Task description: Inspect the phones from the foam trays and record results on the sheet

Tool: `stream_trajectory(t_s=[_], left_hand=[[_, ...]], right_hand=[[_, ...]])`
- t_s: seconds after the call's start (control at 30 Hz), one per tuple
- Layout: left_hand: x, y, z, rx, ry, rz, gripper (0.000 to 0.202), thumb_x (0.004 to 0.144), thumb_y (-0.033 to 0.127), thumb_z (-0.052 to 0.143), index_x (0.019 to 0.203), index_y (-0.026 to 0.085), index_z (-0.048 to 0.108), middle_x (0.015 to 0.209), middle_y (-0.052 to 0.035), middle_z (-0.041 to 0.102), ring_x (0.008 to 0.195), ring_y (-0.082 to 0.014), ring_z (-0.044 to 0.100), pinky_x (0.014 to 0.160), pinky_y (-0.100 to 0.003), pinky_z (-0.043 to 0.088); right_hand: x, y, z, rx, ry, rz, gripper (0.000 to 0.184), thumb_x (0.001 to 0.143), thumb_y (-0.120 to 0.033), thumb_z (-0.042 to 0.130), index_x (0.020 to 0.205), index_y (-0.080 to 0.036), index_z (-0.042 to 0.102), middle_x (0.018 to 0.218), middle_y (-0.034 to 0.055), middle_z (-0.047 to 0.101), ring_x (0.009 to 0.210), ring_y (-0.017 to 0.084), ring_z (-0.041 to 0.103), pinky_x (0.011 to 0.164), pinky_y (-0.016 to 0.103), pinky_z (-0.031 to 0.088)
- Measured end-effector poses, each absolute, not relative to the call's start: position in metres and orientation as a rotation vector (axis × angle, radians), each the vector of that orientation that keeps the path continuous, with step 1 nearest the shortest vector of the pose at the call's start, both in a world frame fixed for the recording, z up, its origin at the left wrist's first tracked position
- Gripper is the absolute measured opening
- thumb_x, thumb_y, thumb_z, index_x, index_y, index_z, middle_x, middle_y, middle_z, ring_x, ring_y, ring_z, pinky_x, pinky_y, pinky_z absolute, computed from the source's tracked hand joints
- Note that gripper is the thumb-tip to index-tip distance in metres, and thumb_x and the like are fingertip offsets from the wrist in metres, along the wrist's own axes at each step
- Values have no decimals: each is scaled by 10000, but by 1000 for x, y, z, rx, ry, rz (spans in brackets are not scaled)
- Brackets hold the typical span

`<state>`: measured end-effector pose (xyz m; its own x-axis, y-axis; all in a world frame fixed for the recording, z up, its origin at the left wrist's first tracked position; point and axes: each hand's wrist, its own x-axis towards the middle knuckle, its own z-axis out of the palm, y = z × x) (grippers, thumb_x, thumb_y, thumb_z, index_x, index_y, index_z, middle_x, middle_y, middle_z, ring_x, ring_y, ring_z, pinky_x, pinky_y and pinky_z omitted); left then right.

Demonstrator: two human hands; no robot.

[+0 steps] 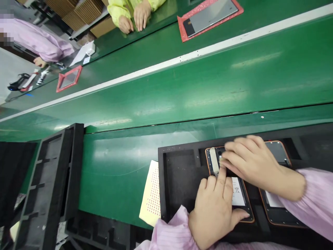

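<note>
A black foam tray (179, 173) lies at the near edge of the green bench and holds two dark devices with orange rims. My left hand (214, 208) rests on the nearer device (238, 196), its index finger stretched out and pressing near the device's top end, the other fingers curled. My right hand (249, 161) reaches across from the right and pinches something small at the same spot, beside a pale strip (213, 160). What it pinches is too small to make out. The second device (279, 154) lies partly under my right wrist.
A yellowish dotted sheet (151, 194) pokes out under the tray's left side. Another black foam tray (52, 184) stands at the left. Beyond the green conveyor belt (208, 80) lie two red-framed panels (208, 17) (69, 78). Two other people's hands rest at the far side (135, 15) (40, 61).
</note>
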<state>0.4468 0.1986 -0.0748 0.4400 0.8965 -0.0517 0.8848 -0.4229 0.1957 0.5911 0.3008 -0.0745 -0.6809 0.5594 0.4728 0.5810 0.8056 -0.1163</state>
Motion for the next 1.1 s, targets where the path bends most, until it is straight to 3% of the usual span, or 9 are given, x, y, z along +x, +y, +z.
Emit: stream_trajectory(t_s=[0.2,0.4,0.5,0.63,0.83,0.93,1.0,1.1], left_hand=[[446,199,-74,2468,1501,24,804,636,675,661,1176,89,552,1353,-174,496,856,-244,537,731,-393,496],[444,207,-56,2419,1459,75,575,685,514,720,1099,135,594,1358,-150,502,904,-261,562,745,-403,527],[458,206,-50,2487,1386,203,456,739,511,670,1037,171,616,1326,-90,547,937,-255,562,780,-395,525],[478,203,-56,2538,1222,285,460,773,553,610,1045,182,618,1267,-22,602,944,-224,566,808,-348,526],[476,209,-59,2475,1149,365,380,840,491,548,1024,168,626,1173,-39,658,887,-220,602,770,-346,549],[461,211,-57,2310,1259,521,254,893,374,487,938,173,637,928,-68,706,834,-204,620,738,-325,545],[446,209,-59,2034,1531,576,191,875,329,521,822,184,633,752,-49,661,717,-173,608,664,-291,531],[425,206,-61,1324,1856,638,262,779,428,639,887,189,639,807,-50,661,720,-173,627,652,-284,534]], right_hand=[[595,332,-79,-1056,-2510,-71,164,925,-218,478,826,-134,578,894,117,589,797,244,490,654,337,341],[664,340,-68,-1136,-2561,199,281,957,-253,379,764,-183,571,741,39,603,692,186,519,629,306,386],[686,333,-69,-1133,-2605,336,320,948,-249,352,751,-187,598,727,30,617,665,171,540,625,306,414],[700,314,-66,-1141,-2575,245,357,971,-260,305,815,-180,616,752,33,639,666,181,586,611,324,455],[744,279,-53,-1415,-2368,-17,391,1014,-402,250,894,-198,561,760,19,673,597,177,648,517,287,508],[757,261,-54,-1501,-2308,69,380,1017,-427,251,891,-219,542,703,-32,672,502,149,628,422,256,484],[754,250,-58,-1497,-2284,144,358,1022,-400,269,882,-219,544,711,-55,675,509,127,631,430,232,488],[734,235,-64,-1522,-2268,70,406,1025,-339,248,858,-175,580,737,-9,681,576,148,651,506,256,515]])
